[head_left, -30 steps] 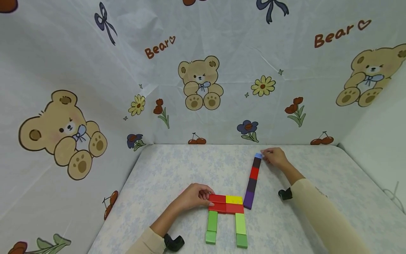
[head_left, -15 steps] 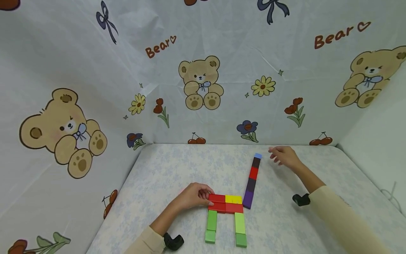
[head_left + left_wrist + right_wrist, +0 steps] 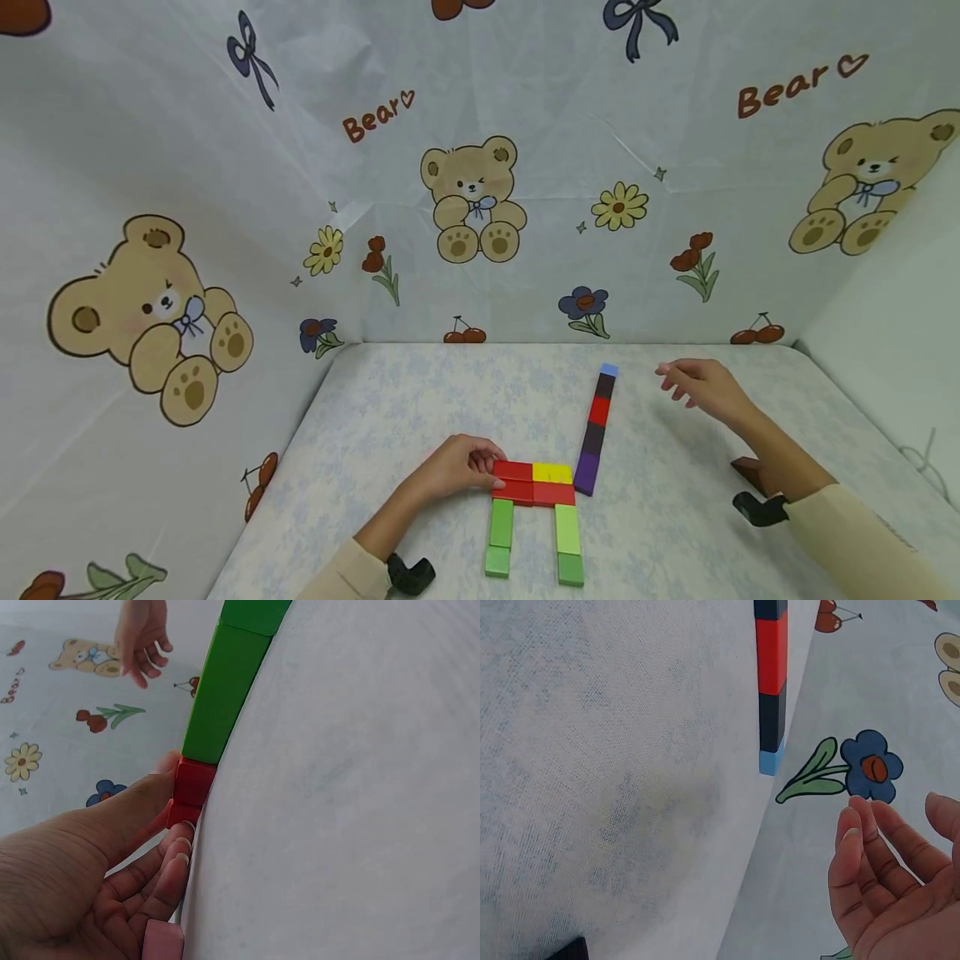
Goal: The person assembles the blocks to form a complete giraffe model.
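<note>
My left hand (image 3: 453, 465) pinches the left end of the red blocks (image 3: 513, 492), thumb in front and fingers behind. Beside those lie a yellow block (image 3: 552, 473) and another red block (image 3: 555, 493), with green blocks (image 3: 501, 523) running down from both ends. A slanting row begins with a purple block (image 3: 587, 472) at the right corner; black and red blocks follow, then a light blue block (image 3: 609, 370) at its far end. My right hand (image 3: 708, 389) is off to the right of that row, holding nothing, fingers loosely bent in the right wrist view.
A pink block (image 3: 163, 941) lies under the left fingers in the left wrist view. Near my right wrist, a brown block (image 3: 747, 473) is partly hidden by the forearm. Behind the table (image 3: 420, 375) rises a bear-print cloth (image 3: 525, 292).
My right hand has left the light blue block and drawn away to the right and nearer, uncovering the brown block by the forearm. The left hand has stayed in place.
</note>
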Demonstrator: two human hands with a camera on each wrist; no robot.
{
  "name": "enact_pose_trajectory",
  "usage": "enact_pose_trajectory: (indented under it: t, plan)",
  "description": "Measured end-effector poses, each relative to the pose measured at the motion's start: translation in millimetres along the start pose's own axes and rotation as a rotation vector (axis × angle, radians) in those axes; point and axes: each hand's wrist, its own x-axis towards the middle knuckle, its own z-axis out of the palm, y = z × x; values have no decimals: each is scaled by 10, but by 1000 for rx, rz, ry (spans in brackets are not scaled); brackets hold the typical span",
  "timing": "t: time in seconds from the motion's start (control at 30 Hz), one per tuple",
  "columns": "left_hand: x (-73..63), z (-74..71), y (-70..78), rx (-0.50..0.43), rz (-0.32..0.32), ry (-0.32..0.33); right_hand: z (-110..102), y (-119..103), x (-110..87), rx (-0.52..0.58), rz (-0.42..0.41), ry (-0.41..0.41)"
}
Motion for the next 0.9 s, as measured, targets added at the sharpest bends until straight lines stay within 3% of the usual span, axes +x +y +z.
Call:
enact_pose_trajectory:
  t: [0.13,0.6,0.9]
  plan:
    - [5,2,-2,-1,-4,-3,-64,19,-198,-14,-37,42]
    - [-2,1,16,-22,-16,-4,-120,297,-779,-78,-43,141]
    - [0,-1,10,-13,11,0,-205,452,-1017,-230,6,135]
